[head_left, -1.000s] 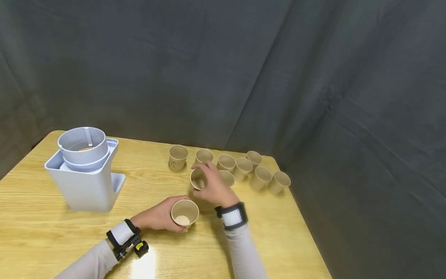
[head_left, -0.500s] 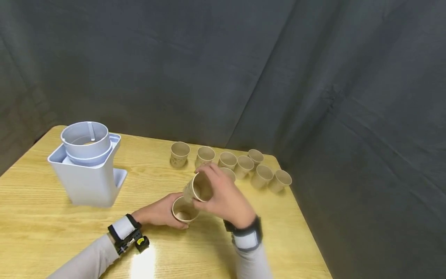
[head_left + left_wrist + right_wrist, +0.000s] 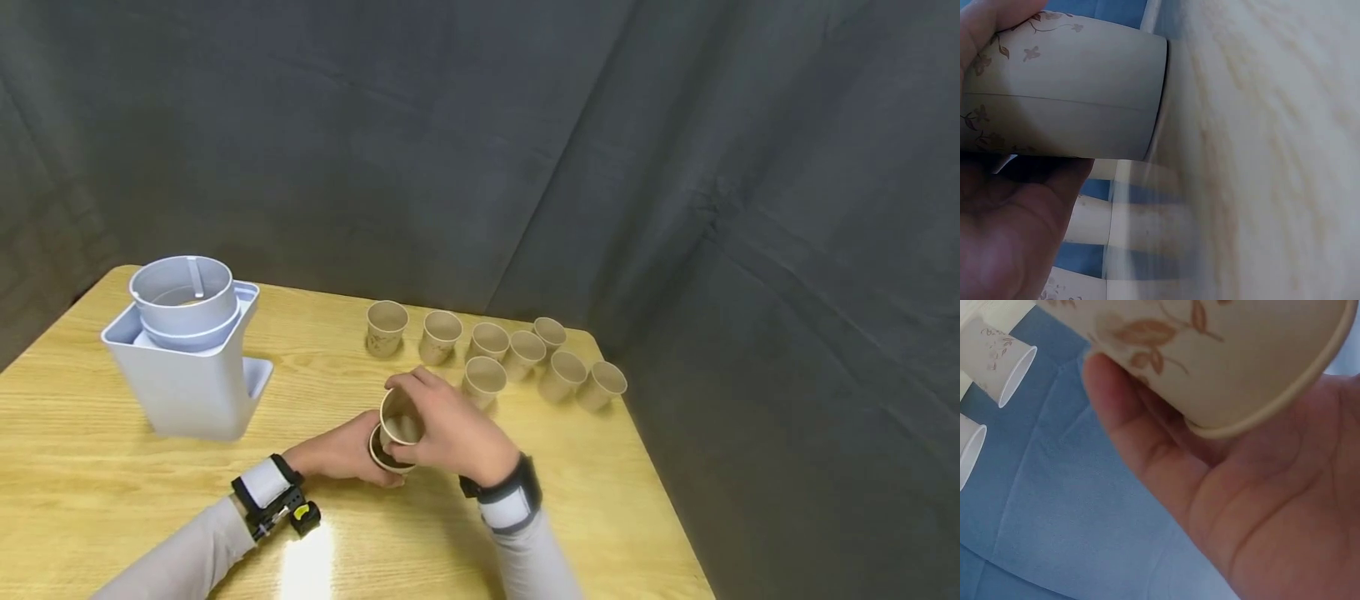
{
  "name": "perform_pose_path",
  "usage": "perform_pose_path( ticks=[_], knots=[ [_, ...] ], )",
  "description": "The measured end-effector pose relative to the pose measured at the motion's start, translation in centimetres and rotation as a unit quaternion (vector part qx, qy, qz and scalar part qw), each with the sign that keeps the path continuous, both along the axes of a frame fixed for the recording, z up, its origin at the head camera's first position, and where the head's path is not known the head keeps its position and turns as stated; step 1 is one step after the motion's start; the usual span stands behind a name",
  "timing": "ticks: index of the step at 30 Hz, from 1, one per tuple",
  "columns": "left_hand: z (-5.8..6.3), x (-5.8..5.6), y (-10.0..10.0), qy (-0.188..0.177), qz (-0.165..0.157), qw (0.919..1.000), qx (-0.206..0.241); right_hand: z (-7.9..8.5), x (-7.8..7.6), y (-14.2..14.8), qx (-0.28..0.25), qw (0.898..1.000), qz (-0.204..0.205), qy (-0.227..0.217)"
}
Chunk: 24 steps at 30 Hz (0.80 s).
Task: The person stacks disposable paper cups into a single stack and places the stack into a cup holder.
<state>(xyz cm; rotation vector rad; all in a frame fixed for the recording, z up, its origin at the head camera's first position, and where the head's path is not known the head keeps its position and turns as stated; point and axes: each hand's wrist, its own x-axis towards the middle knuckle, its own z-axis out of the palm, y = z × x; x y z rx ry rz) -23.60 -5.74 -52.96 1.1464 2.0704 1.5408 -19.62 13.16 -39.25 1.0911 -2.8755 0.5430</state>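
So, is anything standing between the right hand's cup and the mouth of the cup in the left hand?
Nothing visible does: the upper cup, gripped by the right hand, is at the mouth of the lower cup in the left hand. I can't tell whether it's inside.

Eight cups (image 3: 525, 353) stand behind two held cups (image 3: 399, 414), right of the container (image 3: 186, 398) (cylinder (image 3: 191, 321) in its top).

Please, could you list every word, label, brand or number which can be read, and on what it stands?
There is none to read.
Lower cup and upper cup: only plant patterns show.
White container: no writing visible.
Yellow mark on wrist device: too small to tell.
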Motion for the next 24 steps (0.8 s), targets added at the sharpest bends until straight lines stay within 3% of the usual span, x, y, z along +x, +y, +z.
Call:
perform_pose_path(
  ticks=[12, 18, 24],
  knots=[
    [0.14, 0.00, -0.25, 0.000, 0.012, 0.9999, -0.011, -0.27, 0.23, 0.04, 0.065, 0.997, -0.037, -0.035],
    [0.40, 0.19, -0.25, 0.001, 0.018, 0.9997, -0.019, -0.21, 0.27, 0.08, 0.089, 0.995, -0.023, -0.032],
    [0.32, 0.23, -0.05, -0.013, 0.009, 0.9999, -0.003, -0.34, -0.24, 0.74, 0.062, 0.997, -0.023, -0.047]
  ],
)
